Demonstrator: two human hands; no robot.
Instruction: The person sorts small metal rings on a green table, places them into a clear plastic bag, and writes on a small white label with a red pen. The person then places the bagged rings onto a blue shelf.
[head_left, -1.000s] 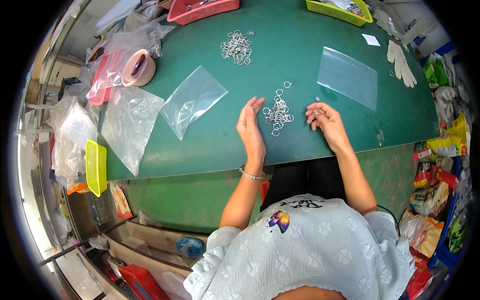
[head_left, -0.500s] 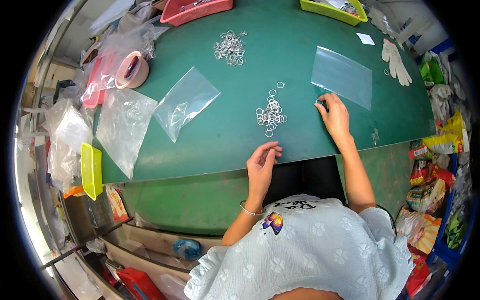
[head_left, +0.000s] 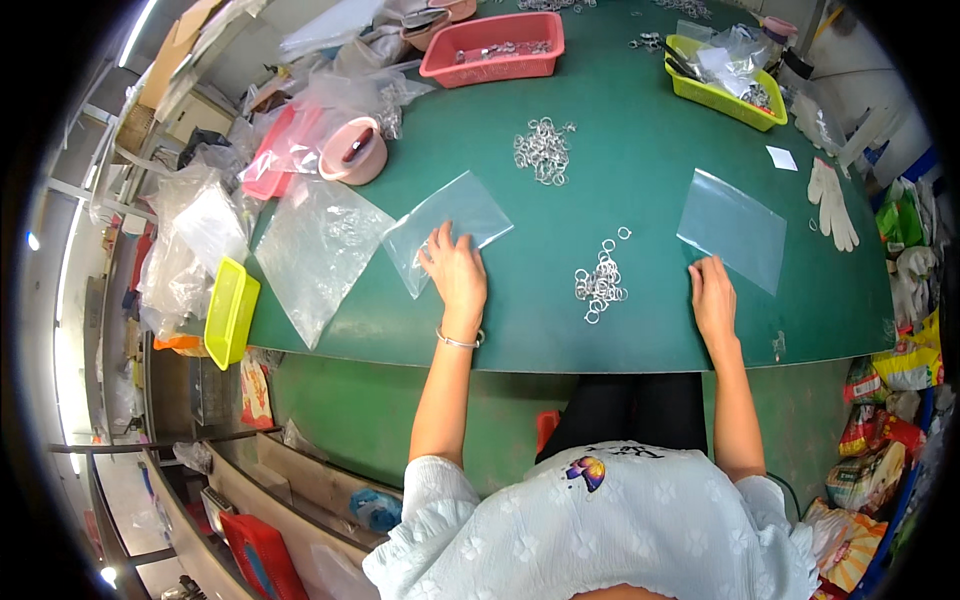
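Observation:
My left hand reaches over a clear plastic bag lying on the green table, its fingers apart and its fingertips on or just above the film. My right hand rests by the lower edge of another clear plastic bag, fingers curled together. Whatever that hand may hold is hidden. Between my hands lies a small heap of silver metal rings, with a couple of rings strung out above it. Farther back sits a bigger pile of similar rings.
On the left are a larger clear bag, a yellow-green tray at the table edge and a pink tub. A red-pink basket and a yellow-green basket stand at the back. A white glove lies far right.
My left hand has moved left and forward from beside the small ring heap to the left bag. My right hand's ring no longer shows. The view has shifted.

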